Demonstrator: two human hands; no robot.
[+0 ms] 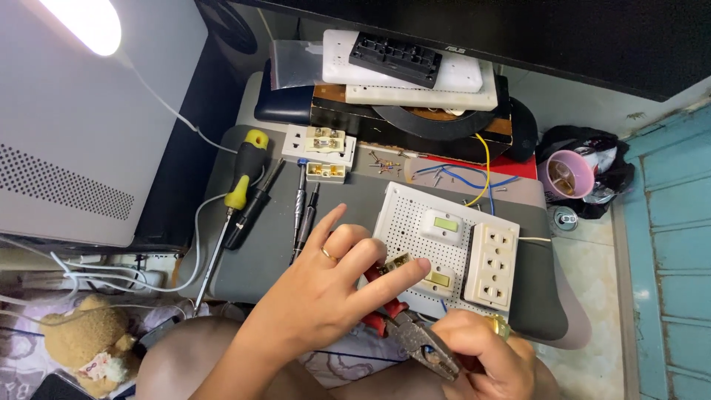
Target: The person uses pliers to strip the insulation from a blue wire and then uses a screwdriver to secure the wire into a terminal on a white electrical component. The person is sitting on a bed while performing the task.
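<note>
My left hand point(333, 285) reaches over the near edge of a white perforated board point(415, 211), pinching a small cream switch part point(398, 261) between thumb and fingertips. A ring sits on one finger. My right hand point(485, 355) grips red-handled pliers point(415, 337) at the lower middle, their steel jaws pointing toward me. On the board are a small unit with a green window point(444, 224), a cream switch point(440, 280) and a white triple socket point(492, 264).
A yellow-and-black screwdriver point(235, 196) and two thin drivers point(304, 215) lie on the grey pad. Socket parts point(320, 148), loose blue and yellow wires point(474, 178), stacked white panels point(415, 74), a pink cup point(566, 174), and a plush toy point(85, 337) surround it.
</note>
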